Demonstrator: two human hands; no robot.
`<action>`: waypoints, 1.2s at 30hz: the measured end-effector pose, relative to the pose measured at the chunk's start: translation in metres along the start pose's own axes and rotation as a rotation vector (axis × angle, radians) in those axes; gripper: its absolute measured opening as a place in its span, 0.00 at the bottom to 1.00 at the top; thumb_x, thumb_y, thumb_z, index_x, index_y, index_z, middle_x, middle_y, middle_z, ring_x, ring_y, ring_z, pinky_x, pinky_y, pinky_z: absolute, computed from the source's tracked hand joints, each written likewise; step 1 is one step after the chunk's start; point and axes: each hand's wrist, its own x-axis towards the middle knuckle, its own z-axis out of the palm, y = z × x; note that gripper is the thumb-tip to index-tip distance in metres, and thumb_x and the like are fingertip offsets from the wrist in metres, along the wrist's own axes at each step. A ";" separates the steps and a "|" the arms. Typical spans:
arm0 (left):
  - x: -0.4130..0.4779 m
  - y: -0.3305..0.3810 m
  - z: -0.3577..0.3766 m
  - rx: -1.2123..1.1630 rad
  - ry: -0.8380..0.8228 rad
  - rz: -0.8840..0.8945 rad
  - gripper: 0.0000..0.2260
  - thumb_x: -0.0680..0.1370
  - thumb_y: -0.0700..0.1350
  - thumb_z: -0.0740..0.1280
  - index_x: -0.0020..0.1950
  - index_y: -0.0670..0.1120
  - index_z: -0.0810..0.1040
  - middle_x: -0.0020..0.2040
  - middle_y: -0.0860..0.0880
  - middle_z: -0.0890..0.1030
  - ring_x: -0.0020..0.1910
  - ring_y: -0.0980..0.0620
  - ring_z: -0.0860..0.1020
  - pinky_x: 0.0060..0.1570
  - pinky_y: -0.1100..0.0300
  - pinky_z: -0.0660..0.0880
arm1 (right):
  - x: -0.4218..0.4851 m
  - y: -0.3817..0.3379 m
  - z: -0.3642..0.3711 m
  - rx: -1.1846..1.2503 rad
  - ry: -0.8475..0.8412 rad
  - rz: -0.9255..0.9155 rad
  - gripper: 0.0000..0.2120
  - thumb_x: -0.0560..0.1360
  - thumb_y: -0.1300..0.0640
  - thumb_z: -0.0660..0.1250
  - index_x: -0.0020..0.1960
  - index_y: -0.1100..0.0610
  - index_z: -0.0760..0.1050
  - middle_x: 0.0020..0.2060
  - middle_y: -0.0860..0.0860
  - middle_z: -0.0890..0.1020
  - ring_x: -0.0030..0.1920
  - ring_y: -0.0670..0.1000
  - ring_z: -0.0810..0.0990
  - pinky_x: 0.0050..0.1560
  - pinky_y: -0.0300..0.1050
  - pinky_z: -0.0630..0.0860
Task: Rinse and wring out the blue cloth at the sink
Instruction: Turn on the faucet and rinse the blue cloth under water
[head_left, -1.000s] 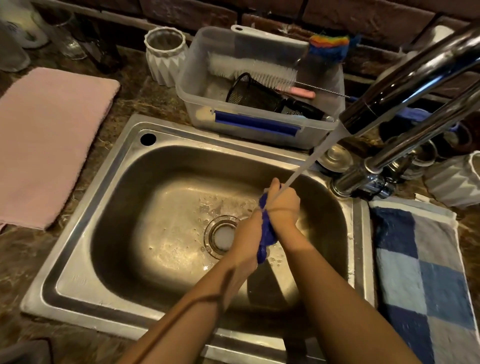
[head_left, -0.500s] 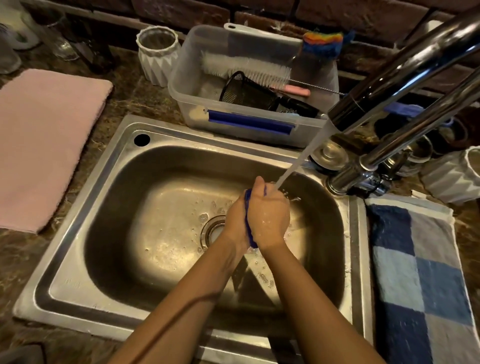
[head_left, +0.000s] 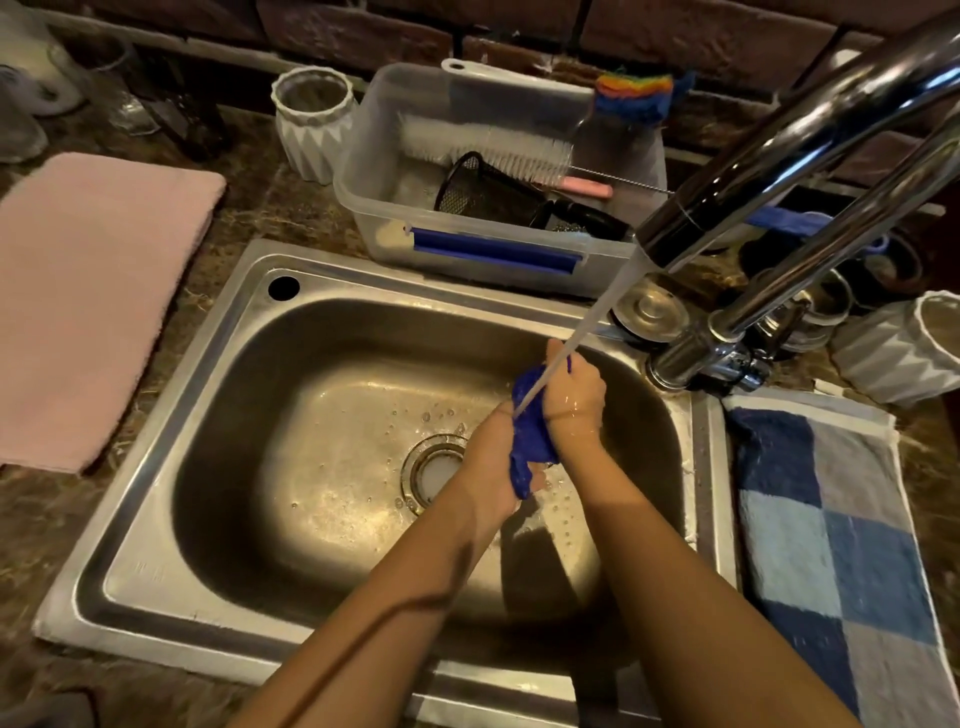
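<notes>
Over the sink (head_left: 218, 395), under the running tap stream (head_left: 582, 332): blue cloth (head_left: 527, 441) now shows more, a tail hanging below, where half a second ago both palms covered it. Left hand (head_left: 493, 467) and right hand (head_left: 574, 395) fingers clamp it bunched. Judgement: rinsing continues, wringing starting.

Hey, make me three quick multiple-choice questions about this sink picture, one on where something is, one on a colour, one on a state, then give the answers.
1. Where is the pink towel? A left of the sink; B inside the basin; C on the tap.
2. What colour is the cloth in the hands? A red; B blue; C white.
3. Is the tap: A off; B running; C removed?

A: the pink towel lies on the counter left of the sink.
B: the cloth between left hand and right hand is blue.
B: water streams from the tap onto the cloth.
</notes>
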 end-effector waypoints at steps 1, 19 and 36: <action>0.000 0.003 0.002 -0.018 -0.005 0.006 0.13 0.81 0.47 0.57 0.37 0.45 0.71 0.20 0.51 0.74 0.15 0.57 0.71 0.16 0.71 0.64 | -0.004 0.000 -0.004 0.014 -0.015 -0.009 0.17 0.80 0.46 0.53 0.37 0.52 0.71 0.34 0.51 0.76 0.43 0.55 0.77 0.48 0.53 0.73; -0.009 0.007 0.012 0.374 0.241 0.510 0.16 0.81 0.52 0.55 0.37 0.51 0.76 0.36 0.46 0.79 0.36 0.49 0.77 0.39 0.54 0.77 | -0.012 -0.020 0.010 0.367 0.036 0.183 0.18 0.79 0.49 0.56 0.33 0.52 0.70 0.30 0.50 0.74 0.36 0.51 0.75 0.44 0.51 0.72; -0.004 0.025 0.001 0.306 0.143 0.452 0.14 0.80 0.49 0.58 0.48 0.41 0.77 0.43 0.40 0.76 0.42 0.45 0.74 0.45 0.51 0.72 | -0.056 -0.030 0.009 0.435 0.060 0.032 0.16 0.80 0.48 0.55 0.36 0.50 0.73 0.31 0.50 0.76 0.36 0.50 0.78 0.37 0.43 0.74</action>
